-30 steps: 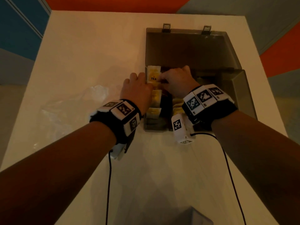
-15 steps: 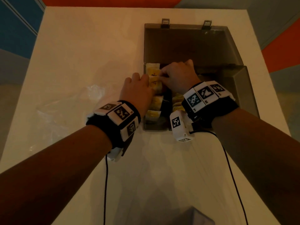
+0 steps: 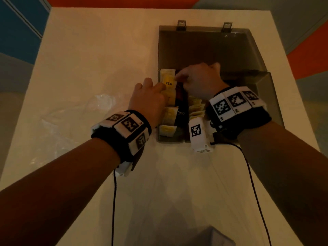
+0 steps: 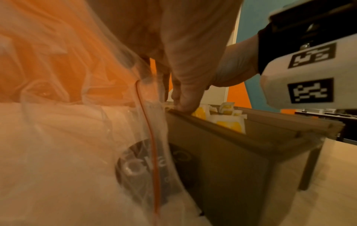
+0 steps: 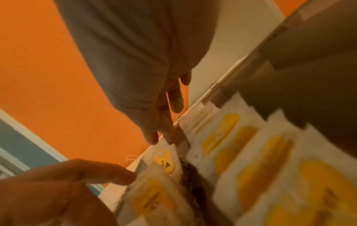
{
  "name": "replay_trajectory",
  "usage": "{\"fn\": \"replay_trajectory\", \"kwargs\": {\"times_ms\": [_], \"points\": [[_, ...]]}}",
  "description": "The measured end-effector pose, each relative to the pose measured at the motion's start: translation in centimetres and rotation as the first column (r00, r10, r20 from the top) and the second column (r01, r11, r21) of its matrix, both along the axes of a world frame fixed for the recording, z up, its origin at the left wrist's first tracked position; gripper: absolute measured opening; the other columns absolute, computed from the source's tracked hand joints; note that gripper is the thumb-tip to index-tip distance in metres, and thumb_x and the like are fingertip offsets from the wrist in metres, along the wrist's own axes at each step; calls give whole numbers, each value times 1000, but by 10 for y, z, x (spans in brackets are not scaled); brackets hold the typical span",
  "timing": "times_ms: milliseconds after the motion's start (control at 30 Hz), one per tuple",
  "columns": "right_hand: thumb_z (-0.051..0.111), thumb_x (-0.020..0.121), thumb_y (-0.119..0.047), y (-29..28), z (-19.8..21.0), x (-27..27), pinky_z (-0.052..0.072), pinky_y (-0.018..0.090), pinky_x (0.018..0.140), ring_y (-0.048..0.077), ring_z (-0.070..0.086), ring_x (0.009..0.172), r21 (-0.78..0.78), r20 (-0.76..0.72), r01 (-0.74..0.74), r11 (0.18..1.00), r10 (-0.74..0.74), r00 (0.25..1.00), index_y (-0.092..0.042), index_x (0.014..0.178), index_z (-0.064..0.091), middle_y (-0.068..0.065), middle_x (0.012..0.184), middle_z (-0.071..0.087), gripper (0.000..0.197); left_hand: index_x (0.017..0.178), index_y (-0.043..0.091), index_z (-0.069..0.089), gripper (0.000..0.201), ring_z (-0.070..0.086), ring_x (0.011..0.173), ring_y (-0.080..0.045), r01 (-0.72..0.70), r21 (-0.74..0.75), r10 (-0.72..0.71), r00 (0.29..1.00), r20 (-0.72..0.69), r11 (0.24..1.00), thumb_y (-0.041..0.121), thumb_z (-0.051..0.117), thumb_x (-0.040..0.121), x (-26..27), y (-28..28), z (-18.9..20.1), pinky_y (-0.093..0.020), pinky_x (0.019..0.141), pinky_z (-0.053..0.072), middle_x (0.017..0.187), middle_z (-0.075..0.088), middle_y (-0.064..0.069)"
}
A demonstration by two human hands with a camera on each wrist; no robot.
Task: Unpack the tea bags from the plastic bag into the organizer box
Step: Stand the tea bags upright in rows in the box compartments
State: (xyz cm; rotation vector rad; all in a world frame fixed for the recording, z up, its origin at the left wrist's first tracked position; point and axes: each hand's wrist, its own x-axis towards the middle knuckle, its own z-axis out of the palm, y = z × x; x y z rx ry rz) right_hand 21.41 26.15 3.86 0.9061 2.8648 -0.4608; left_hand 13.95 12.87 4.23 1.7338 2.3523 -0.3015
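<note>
The grey see-through organizer box [image 3: 266, 96] stands open on the white table, its lid [image 3: 204, 47] laid back flat. Yellow-and-white tea bags fill its left and middle compartments [image 5: 228, 152]. One tea bag marked TEA [image 3: 168, 80] stands upright in the far left compartment. My right hand [image 3: 179, 77] pinches that bag's top right edge with thumb and fingers [image 5: 154, 136]. My left hand [image 3: 159, 87] rests straight fingers [image 4: 183, 100] on the box's left rim and against the bags. The crumpled clear plastic bag [image 3: 67, 125] lies left of the box.
The table [image 3: 106, 50] ends close behind the lid and just right of the box. Black cables [image 3: 113, 201] trail from both wristbands toward me. A grey object [image 3: 209, 237] sits at the near edge. The plastic bag's red-striped mouth [image 4: 150, 137] lies against the box's left wall.
Both hands stay at the far left compartment. The TEA bag dipped and was partly covered half a second ago; now it stands upright with its label showing.
</note>
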Motion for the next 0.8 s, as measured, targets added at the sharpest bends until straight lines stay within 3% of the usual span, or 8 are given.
{"fn": "replay_trajectory", "kwargs": {"times_ms": [67, 167, 300, 400, 500, 600, 800], "points": [[43, 93, -23, 1, 0, -5, 23, 44, 102, 26, 47, 116, 108, -47, 10, 994, -4, 999, -31, 109, 60, -2, 120, 62, 25, 124, 19, 52, 36, 36, 115, -32, 18, -19, -18, 1000, 1, 1000, 27, 48, 89, -1, 2, -2, -41, 91, 34, 140, 40, -2], [44, 92, -24, 2, -4, -18, 25, 42, 99, 27, 51, 107, 195, 6, -75, 978, 75, 997, -25, 99, 59, 4, 105, 64, 16, 123, 20, 54, 35, 35, 115, -33, 41, -29, -41, 999, -13, 999, 25, 48, 89, -2, 6, -3, -41, 89, 34, 146, 35, -2], [43, 91, -29, 6, -11, -30, 26, 42, 98, 28, 55, 97, 190, 80, -134, 973, 121, 989, -19, 96, 55, 7, 95, 65, 16, 121, 17, 55, 35, 34, 116, -33, 39, -48, -39, 999, 5, 998, 27, 49, 88, -2, 9, -4, -40, 89, 33, 152, 24, 0], [47, 89, -27, 7, -15, -33, 26, 41, 98, 27, 57, 93, 188, 21, -93, 978, 91, 996, -20, 96, 56, 5, 95, 66, 13, 121, 17, 55, 35, 34, 116, -33, 40, -37, -39, 999, 31, 999, 27, 49, 88, -5, 10, -8, -41, 89, 33, 152, 22, 0], [50, 87, -22, 9, -14, -30, 24, 40, 99, 24, 60, 91, 131, -83, -21, 991, 32, 996, -22, 94, 57, 1, 96, 67, 10, 121, 18, 55, 35, 37, 113, -31, 28, -41, -26, 999, 28, 999, 28, 48, 89, -7, 12, -11, -39, 88, 33, 142, 38, -3], [53, 87, -19, 10, -13, -29, 23, 39, 100, 20, 60, 97, 51, -106, -44, 998, 49, 993, -24, 100, 56, -4, 101, 67, 15, 110, 9, 57, 27, 40, 107, -31, 19, -32, -19, 1000, 4, 999, 24, 47, 89, -9, 16, -12, -36, 79, 29, 120, 53, -7], [53, 87, -35, 11, -16, -29, 25, 42, 100, 26, 54, 104, 205, 28, -95, 974, 91, 995, -26, 106, 62, 1, 106, 66, 22, 109, 9, 55, 25, 42, 107, -31, 17, -23, -17, 1000, 5, 1000, 23, 47, 89, -9, 19, -11, -39, 84, 32, 116, 57, -9]]}}
